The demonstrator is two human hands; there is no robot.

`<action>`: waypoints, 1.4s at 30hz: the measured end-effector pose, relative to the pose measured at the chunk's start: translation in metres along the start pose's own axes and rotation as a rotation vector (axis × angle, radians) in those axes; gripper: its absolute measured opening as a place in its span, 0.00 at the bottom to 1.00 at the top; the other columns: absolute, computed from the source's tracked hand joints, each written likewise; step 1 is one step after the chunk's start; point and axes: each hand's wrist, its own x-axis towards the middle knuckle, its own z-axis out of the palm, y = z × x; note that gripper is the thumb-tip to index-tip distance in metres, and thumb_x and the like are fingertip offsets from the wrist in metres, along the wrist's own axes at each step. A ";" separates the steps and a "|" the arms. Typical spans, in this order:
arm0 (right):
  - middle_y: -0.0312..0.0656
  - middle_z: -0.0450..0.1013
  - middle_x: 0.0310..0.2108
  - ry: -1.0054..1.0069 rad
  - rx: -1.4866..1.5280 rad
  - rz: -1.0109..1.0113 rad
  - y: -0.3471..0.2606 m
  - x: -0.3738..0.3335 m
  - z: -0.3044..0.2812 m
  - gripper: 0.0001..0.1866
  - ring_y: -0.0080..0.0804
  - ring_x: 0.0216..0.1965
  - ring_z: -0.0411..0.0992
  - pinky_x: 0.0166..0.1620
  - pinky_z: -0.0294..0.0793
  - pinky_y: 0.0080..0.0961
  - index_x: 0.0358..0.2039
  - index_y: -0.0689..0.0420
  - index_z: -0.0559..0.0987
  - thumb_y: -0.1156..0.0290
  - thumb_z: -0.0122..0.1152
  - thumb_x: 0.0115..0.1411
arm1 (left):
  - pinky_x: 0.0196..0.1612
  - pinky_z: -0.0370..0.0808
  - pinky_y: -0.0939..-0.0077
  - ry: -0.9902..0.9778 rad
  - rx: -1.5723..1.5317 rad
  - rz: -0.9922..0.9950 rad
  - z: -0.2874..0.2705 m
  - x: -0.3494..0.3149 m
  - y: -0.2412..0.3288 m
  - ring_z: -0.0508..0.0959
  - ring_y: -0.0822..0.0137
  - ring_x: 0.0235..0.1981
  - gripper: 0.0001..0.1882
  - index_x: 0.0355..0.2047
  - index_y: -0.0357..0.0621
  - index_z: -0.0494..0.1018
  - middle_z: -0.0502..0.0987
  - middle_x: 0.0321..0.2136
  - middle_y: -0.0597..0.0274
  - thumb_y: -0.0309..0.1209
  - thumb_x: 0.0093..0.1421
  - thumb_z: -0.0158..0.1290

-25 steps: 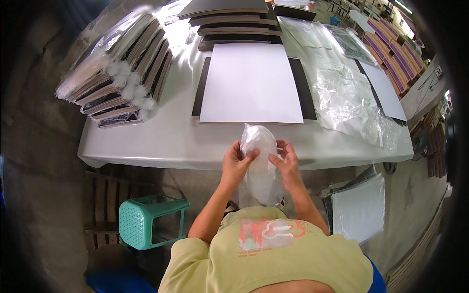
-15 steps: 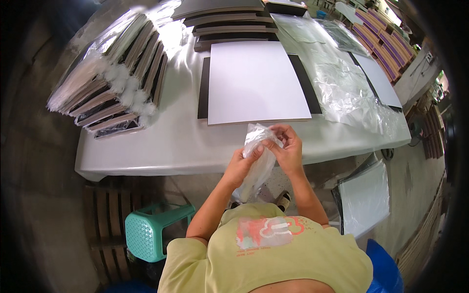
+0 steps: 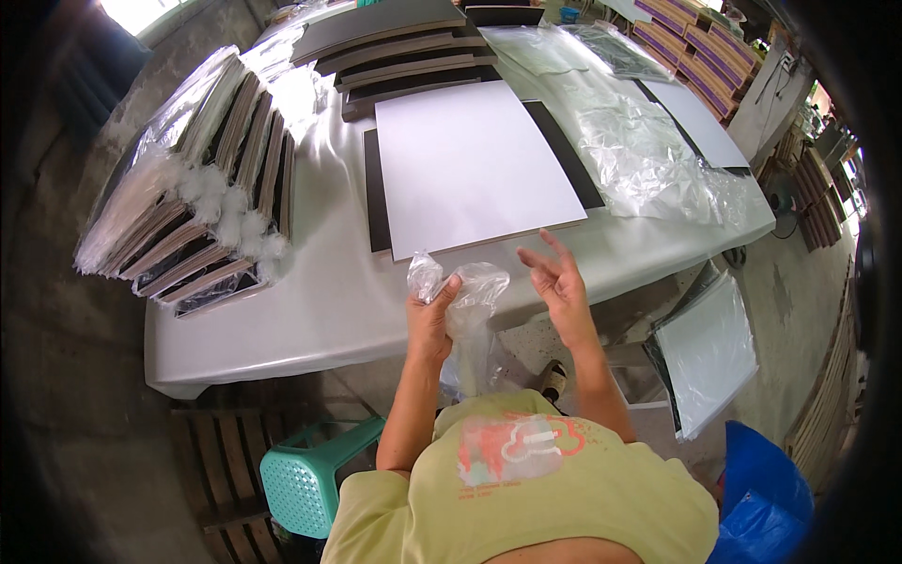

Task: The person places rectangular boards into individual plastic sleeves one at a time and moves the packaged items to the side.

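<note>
The left hand grasps a clear plastic bag at the near edge of the table, while the right hand, fingers released and spread, hovers by a white panel.

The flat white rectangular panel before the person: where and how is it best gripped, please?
The panel is probably best pinched by its near edge, towards the right corner, coming from the person's side: that edge faces the person, while a stack of dark rectangular boards crowds its far edge. The right hand is open nearby; the left hand holds a crumpled clear plastic bag.
</note>
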 end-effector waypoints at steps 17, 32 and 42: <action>0.37 0.75 0.35 0.111 -0.667 -0.394 -0.012 0.002 0.040 0.23 0.17 0.31 0.70 0.45 0.61 0.22 0.55 0.52 0.61 0.78 0.44 0.58 | 0.37 0.70 0.78 -0.148 -0.094 -0.154 0.006 -0.024 -0.007 0.72 0.72 0.35 0.17 0.43 0.43 0.67 0.72 0.36 0.65 0.37 0.55 0.51; 0.41 0.74 0.36 0.201 -0.550 0.057 -0.006 -0.020 -0.128 0.23 0.15 0.23 0.64 0.30 0.67 0.12 0.53 0.56 0.61 0.79 0.47 0.56 | 0.33 0.70 0.67 1.409 1.569 0.235 -0.359 -0.146 0.098 0.74 0.60 0.27 0.24 0.32 0.36 0.71 0.75 0.30 0.47 0.42 0.41 0.61; 0.34 0.71 0.19 -0.085 -0.219 0.065 -0.021 -0.009 -0.017 0.04 0.15 0.15 0.63 0.18 0.61 0.12 0.26 0.62 0.77 0.76 0.60 0.50 | 0.30 0.72 0.79 -0.264 0.733 0.550 0.018 -0.042 -0.007 0.73 0.72 0.29 0.26 0.39 0.34 0.69 0.70 0.41 0.59 0.27 0.38 0.64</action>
